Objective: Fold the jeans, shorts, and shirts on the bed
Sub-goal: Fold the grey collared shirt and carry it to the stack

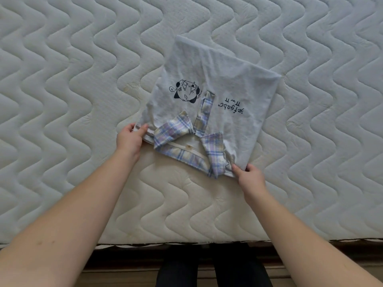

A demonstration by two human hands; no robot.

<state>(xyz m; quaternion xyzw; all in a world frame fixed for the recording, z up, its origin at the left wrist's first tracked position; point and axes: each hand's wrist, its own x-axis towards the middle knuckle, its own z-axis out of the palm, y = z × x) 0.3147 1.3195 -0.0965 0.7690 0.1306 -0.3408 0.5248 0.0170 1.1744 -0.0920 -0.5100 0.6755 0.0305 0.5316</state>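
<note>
Two hands, left (129, 139) and right (249, 176), pinch our pale-blue plaid-collared cotton shirt's (209, 88) shoulder corners | held taut, likely ready for folding across the quilted white bed (62, 79)

The pale grey-blue cotton shirt (207, 79) at the frame's centre carries a black line-drawn cartoon head print (186, 91) left of centre and black handwritten-style lettering (232, 107) to its right. Its plaid collar and placket (186, 139) are checked in cream, lilac and blue, with a white inner neckband. The quilted mattress of the bed (62, 79) is off-white, stitched in a repeating wavy pattern, yellower toward the lower centre. Along the bottom edge, the wooden bed frame (124, 264) is dark brown.
</note>
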